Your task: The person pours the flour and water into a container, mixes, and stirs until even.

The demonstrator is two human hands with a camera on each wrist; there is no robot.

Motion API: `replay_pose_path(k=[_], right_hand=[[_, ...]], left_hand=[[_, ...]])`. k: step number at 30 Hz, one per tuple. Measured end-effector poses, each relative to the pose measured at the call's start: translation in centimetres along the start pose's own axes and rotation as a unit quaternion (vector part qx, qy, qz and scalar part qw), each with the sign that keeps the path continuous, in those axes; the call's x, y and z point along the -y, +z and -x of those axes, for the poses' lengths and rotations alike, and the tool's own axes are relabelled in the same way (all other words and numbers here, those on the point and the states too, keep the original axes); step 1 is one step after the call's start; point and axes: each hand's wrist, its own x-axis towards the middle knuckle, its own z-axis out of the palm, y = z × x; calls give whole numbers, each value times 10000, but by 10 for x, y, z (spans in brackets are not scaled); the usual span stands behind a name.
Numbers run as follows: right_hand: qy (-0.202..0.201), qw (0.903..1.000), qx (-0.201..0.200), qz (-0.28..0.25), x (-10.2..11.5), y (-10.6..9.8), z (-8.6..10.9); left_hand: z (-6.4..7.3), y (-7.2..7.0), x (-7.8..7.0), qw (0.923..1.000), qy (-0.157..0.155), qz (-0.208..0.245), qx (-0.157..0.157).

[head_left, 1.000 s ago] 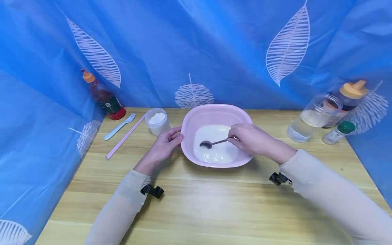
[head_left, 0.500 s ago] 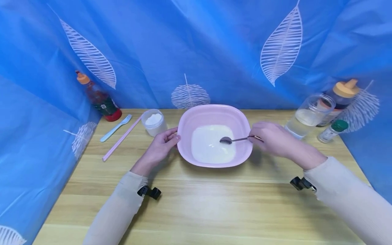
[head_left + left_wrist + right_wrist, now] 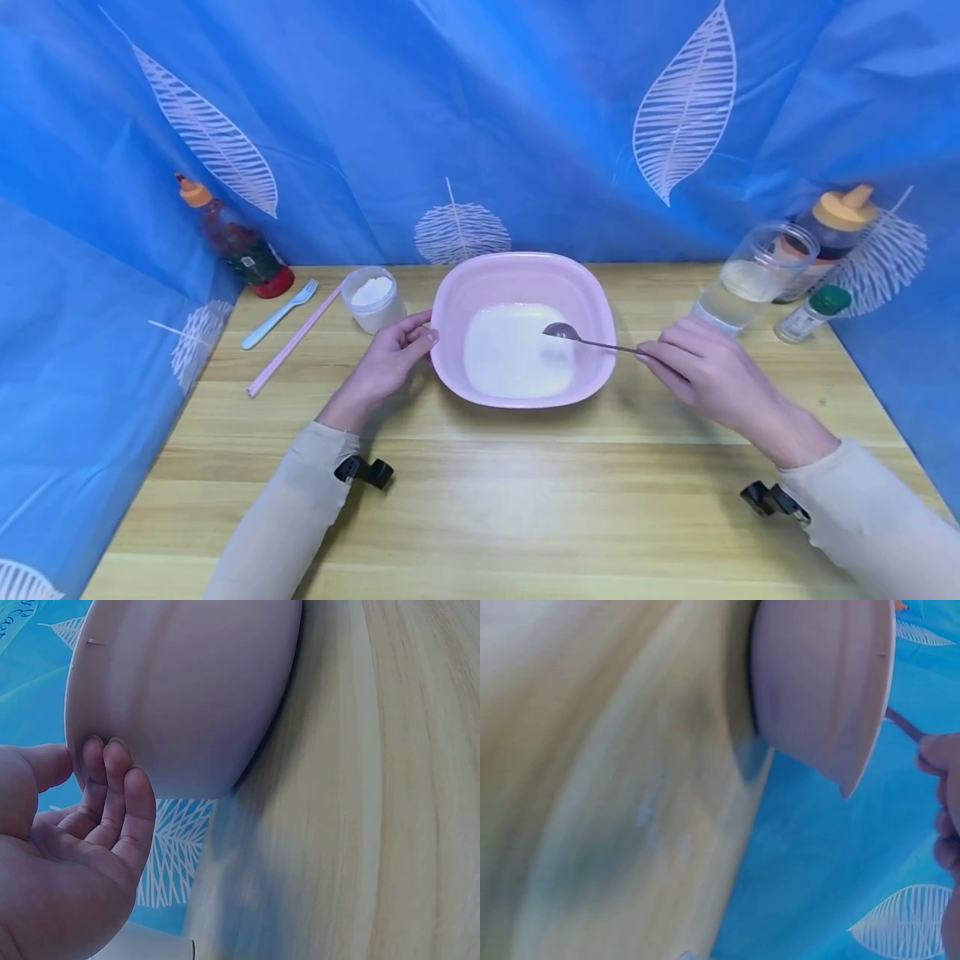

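Note:
A pink basin (image 3: 521, 275) with white liquid (image 3: 510, 358) in its bottom stands on the table. My left hand (image 3: 392, 358) pinches its left rim, thumb on top and fingers curled underneath, as the left wrist view shows. In my right hand (image 3: 712, 375) is the handle end of a dark metal spoon (image 3: 600, 344), held off the basin's right side. The spoon's bowl hangs over the white liquid, and its handle crosses the right rim. In the right wrist view, the fingers (image 3: 946, 825) are curled at the frame's right edge, with only part of the handle showing.
Left of the basin are a jar of white powder (image 3: 373, 304), a pink straw-like stick (image 3: 294, 342), a light blue fork (image 3: 280, 315) and a red sauce bottle (image 3: 243, 250). On the right stand a clear water cup (image 3: 738, 292), a dark bottle (image 3: 836, 229) and a green-capped shaker (image 3: 812, 314).
My right hand has drawn the spoon rightward, from over the basin to outside its right rim, and the spoon's bowl has shifted right too. The left hand stays at the rim.

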Motion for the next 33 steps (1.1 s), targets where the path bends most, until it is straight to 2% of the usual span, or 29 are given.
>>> replay_pose_path(k=[4,7,10,12,13,15,17,20,22,23,25,27,28,29,30,31,33], right_hand=[[-55,9996,-246,163,3,-2,11],[236,9992,-290,142,6,-1,18],[1090,9926,-411,-355,11,-1,25],[1933,9770,-471,-769,16,-4,29],[2386,9648,-502,-982,18,-6,31],[3313,9345,-456,-1223,24,-10,34],[4150,8992,-308,-1351,29,-15,37],[5232,8315,-200,-1858,35,-21,43],[5759,7735,-402,-2616,38,-24,49],[5942,7402,-598,-3091,39,-25,53],[6111,6748,-1079,-3994,43,-27,61],[6086,6156,-1546,-4763,46,-29,70],[6032,5955,-1690,-5030,48,-30,75],[5969,5814,-1790,-5232,50,-32,80],[5936,5720,-1868,-5343,51,-33,84],[5899,5660,-1917,-5431,52,-34,89],[5884,5606,-1967,-5485,52,-37,98]], left_hand=[[0,0,-2,10000,18,18,2],[-1,1,-3,10000,24,40,21],[-1,2,-3,10000,21,80,37],[-2,2,-3,9999,22,99,58],[-2,3,-4,9999,27,108,66],[-2,3,-4,9999,24,86,72],[-2,3,-4,10000,20,42,74],[-2,3,-4,10000,15,7,66],[-3,2,-4,10000,35,-31,54],[-3,2,-4,10000,34,-50,42],[-2,2,-4,9999,43,-103,36],[-2,1,-3,9999,42,-148,35],[-2,1,-3,9999,17,-134,26],[-1,0,-2,9999,8,-124,34],[-1,0,-2,9999,4,-110,41],[-1,0,-1,9999,4,-103,51],[-1,0,-1,9999,-8,-97,49]])
